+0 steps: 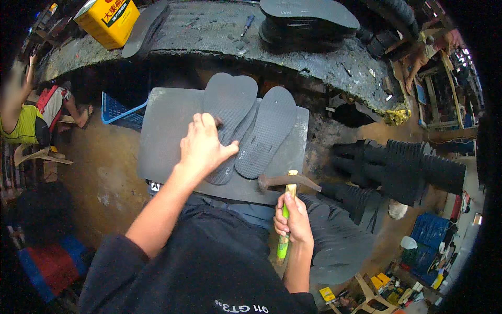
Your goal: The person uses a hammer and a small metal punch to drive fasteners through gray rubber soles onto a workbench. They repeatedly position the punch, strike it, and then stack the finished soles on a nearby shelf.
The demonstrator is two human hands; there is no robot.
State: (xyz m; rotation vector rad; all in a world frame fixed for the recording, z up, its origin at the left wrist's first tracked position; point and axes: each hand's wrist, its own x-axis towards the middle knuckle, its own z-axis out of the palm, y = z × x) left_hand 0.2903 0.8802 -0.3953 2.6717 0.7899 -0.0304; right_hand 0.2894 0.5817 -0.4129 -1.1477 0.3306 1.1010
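Dark grey textured shoe soles [226, 97] lie overlapping on a flat grey board [166, 118] across my lap. Another sole [275, 115] rests beside them on the right, with small slots and a pale mark near its lower end. My left hand [201, 144] grips the left sole, its fingers bent at the edge and its thumb stretched across the surface. In my right hand [293, 217] is a hammer [286, 181] with a green and yellow handle, held upright at the board's lower right corner. The rusty head sits just below the right sole, apart from it.
A dark, crusted workbench [204, 39] runs across the far side, bearing stacked soles [308, 15], a screwdriver [248, 25] and a yellow can [108, 22]. Rows of soles [397, 167] stand on the floor at right. A blue basket [119, 110] is under the bench; another person [31, 123] sits at left.
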